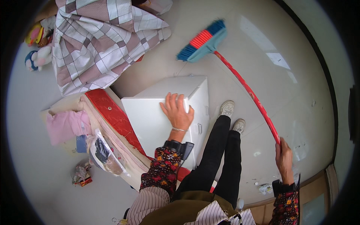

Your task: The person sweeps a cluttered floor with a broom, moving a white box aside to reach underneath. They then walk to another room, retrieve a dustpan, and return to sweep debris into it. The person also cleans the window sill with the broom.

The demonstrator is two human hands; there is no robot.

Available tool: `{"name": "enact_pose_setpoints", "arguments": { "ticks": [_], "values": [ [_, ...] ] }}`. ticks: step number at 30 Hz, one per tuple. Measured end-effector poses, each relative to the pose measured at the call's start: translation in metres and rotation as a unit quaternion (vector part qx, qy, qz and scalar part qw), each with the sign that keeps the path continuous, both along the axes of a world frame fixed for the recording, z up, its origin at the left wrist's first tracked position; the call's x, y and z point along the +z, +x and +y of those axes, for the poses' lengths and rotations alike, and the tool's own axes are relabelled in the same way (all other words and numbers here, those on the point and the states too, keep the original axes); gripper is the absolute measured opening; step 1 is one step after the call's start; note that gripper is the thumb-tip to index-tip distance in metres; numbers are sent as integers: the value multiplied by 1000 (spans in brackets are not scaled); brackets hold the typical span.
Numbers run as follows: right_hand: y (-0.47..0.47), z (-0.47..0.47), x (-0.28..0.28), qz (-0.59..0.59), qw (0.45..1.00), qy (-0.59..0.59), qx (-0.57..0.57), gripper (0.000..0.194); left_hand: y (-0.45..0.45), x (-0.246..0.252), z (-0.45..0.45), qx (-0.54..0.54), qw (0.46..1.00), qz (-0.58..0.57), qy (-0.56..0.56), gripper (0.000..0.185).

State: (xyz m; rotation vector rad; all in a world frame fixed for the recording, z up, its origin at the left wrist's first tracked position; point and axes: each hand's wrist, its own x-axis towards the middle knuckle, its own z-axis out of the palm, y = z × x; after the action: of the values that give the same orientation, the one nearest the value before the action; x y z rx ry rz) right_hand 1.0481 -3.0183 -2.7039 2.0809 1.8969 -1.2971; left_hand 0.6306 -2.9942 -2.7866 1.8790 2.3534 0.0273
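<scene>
My left hand [178, 114] rests with spread fingers on the corner of a white cabinet [152, 118], its thumb over the edge. A metal handle shows on the cabinet's side. At the right, my right hand [284, 156] is closed around the end of the red handle of a broom [247, 88]. The broom's head, with blue and red bristles and a grey-blue plastic body, lies out on the tiled floor beyond my feet, its bristles facing away from the handle.
A checked cloth [98, 45] drapes at the upper left, near plush toys [42, 57]. Beside the cabinet is a bed edge with a red mattress [112, 118], a pink cloth [67, 125] and a plastic-wrapped item [107, 154]. Litter [264, 189] lies on the floor near a wooden door [315, 197].
</scene>
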Motion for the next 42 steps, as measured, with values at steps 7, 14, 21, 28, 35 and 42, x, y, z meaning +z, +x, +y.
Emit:
{"name": "enact_pose_setpoints", "arguments": {
  "ticks": [7, 14, 21, 28, 35, 42],
  "values": [
    [-74, 83, -58, -32, 979, 51, 196, 29, 27, 3, -19, -25, 999, -25, 1, 48],
    [-98, 109, -108, -149, 925, 74, 341, 37, 39, 12, -31, -16, 999, -45, 23, 46],
    [53, 135, -41, -284, 853, 89, 429, 42, 24, 19, -63, 11, 999, -43, 26, 45],
    [145, 149, 69, -348, 862, 102, 354, 45, 26, 22, -75, 8, 998, -50, 44, 41],
    [78, 120, 70, -191, 960, 41, 199, 40, 17, 26, -72, 9, 999, -41, 16, 50],
    [-103, 120, -69, -110, 955, -24, 274, 58, 2, 32, -68, 10, 1000, -10, 5, 52]
  ]
}}
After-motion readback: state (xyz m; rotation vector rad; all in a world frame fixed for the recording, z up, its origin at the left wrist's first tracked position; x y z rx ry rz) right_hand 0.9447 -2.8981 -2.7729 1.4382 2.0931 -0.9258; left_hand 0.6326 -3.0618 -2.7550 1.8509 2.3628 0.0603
